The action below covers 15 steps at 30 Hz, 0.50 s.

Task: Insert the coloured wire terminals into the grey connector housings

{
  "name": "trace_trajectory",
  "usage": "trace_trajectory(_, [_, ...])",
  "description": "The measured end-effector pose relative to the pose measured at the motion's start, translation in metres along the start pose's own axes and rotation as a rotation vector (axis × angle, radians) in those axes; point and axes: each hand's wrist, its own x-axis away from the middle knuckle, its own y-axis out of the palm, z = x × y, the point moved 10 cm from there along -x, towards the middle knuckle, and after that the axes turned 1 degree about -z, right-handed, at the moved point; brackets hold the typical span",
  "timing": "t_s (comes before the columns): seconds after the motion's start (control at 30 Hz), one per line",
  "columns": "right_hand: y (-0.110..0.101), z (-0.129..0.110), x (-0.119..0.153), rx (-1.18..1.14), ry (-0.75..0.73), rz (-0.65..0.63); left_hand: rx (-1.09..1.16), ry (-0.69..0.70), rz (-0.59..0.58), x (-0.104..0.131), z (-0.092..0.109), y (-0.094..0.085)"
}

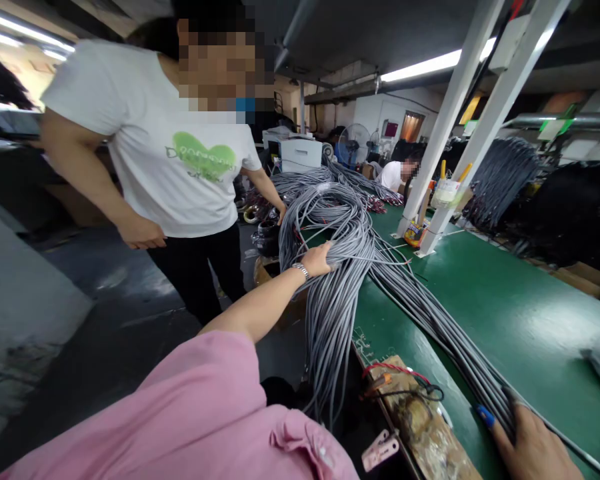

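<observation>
A large looped bundle of grey cables [330, 313] lies over the edge of the green table, its near ends hanging down. My left hand [319, 259], with a metal-banded watch at the wrist, grips cables on the side of the coil; its fingertips are partly hidden among them. A straight run of grey cables [445, 333] stretches across the table towards the lower right. There my right hand [533, 437] is closed round this run, thumb on one side and fingers on the other. Its thumb wears a blue cover, and a finger wears a dark one.
A person in a white T-shirt [180, 147] stands at left, one hand [281, 213] by the coil. A cardboard-like board [420, 427] with wires and a pink clip [380, 451] sit at the edge of the green table [520, 293]. White posts [445, 133] rise from it.
</observation>
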Motion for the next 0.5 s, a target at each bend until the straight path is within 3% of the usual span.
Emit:
trace_trajectory(0.17, [-0.006, -0.015, 0.012, 0.027, -0.073, 0.011, 0.029, -0.050, 0.001, 0.013, -0.023, 0.002])
trace_trajectory(0.33, [-0.019, -0.027, 0.017, 0.038, -0.094, 0.034, 0.021, -0.047, -0.001, 0.014, -0.021, 0.004])
trace_trajectory(0.5, [-0.019, -0.028, 0.018, 0.063, -0.092, 0.029, -0.042, -0.105, -0.099, 0.015, -0.025, 0.009])
